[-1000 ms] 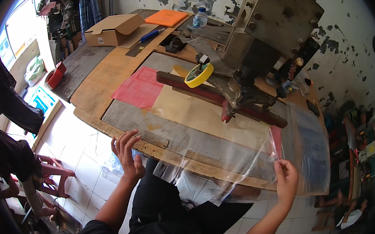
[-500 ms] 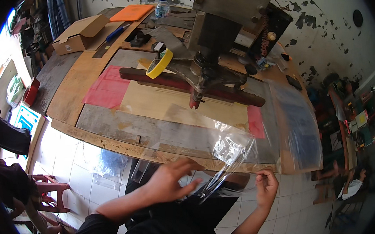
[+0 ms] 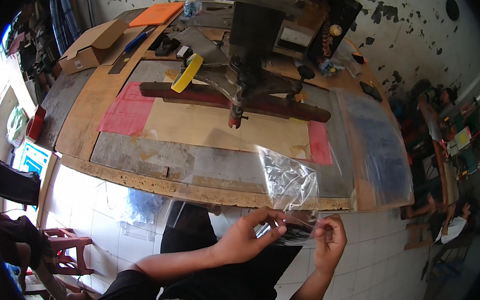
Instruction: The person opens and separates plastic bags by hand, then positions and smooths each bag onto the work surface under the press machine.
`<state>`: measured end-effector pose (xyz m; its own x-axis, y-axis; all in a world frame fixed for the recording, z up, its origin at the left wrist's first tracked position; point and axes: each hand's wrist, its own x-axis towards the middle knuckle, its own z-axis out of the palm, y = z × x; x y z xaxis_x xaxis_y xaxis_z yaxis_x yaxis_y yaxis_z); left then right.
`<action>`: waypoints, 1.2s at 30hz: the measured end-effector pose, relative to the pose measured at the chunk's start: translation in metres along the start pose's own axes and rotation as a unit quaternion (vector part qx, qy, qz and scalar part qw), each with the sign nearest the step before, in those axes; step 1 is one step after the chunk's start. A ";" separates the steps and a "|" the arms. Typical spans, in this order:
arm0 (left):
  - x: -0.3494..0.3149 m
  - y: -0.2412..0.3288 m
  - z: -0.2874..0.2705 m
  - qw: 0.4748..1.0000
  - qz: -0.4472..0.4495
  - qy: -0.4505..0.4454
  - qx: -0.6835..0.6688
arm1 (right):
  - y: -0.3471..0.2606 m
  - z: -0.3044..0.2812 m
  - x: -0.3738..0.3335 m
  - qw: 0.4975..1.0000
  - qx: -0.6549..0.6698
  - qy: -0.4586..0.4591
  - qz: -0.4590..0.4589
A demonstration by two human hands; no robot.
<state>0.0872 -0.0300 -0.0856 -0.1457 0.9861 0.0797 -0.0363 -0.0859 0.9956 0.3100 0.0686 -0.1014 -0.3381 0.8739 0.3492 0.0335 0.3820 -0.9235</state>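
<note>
A clear, glossy plastic sheet (image 3: 291, 182) spreads from the front edge of the worktable toward me, wrinkled and catching the light. My left hand (image 3: 251, 235) pinches its near edge between thumb and curled fingers. A short way to the right, my right hand (image 3: 330, 241) is closed on the sheet's near right corner. Beyond the sheet stands a press with a dark metal head (image 3: 239, 82) and a long reddish bar (image 3: 288, 110). Under the bar lies a pale yellow board (image 3: 196, 127) with pink patches (image 3: 127, 110) at its ends.
A yellow tape roll (image 3: 187, 73) hangs on the bar's left part. Blue-tinted plastic sheets (image 3: 372, 149) cover the table's right side. A cardboard box (image 3: 93, 45), an orange folder (image 3: 156, 13) and a water bottle (image 3: 193, 4) stand at the back left. A red stool (image 3: 66, 246) is at lower left.
My left hand has moved right, close to my right hand, and its spread fingers have closed on the sheet's near edge. My right hand has stayed nearly in place. The view has shifted slightly.
</note>
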 end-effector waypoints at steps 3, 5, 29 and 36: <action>-0.003 -0.003 0.003 0.993 -0.070 -0.012 -0.091 | -0.005 0.004 -0.003 1.000 -0.018 -0.003 0.003; -0.006 0.002 0.006 0.994 -0.063 0.004 -0.091 | -0.012 0.010 -0.007 1.000 -0.026 -0.011 0.006; -0.132 -0.003 -0.119 0.845 0.339 0.335 0.243 | 0.039 0.118 -0.024 0.846 0.195 -0.483 0.115; -0.131 0.044 -0.198 0.763 0.172 0.559 0.275 | 0.029 0.064 -0.006 0.882 0.275 -0.359 0.132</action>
<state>-0.0912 -0.1916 -0.0614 -0.8169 0.1553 0.5555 0.5694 0.0637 0.8196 0.2524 0.0553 -0.1407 -0.9020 0.4194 0.1027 -0.1942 -0.1815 -0.9640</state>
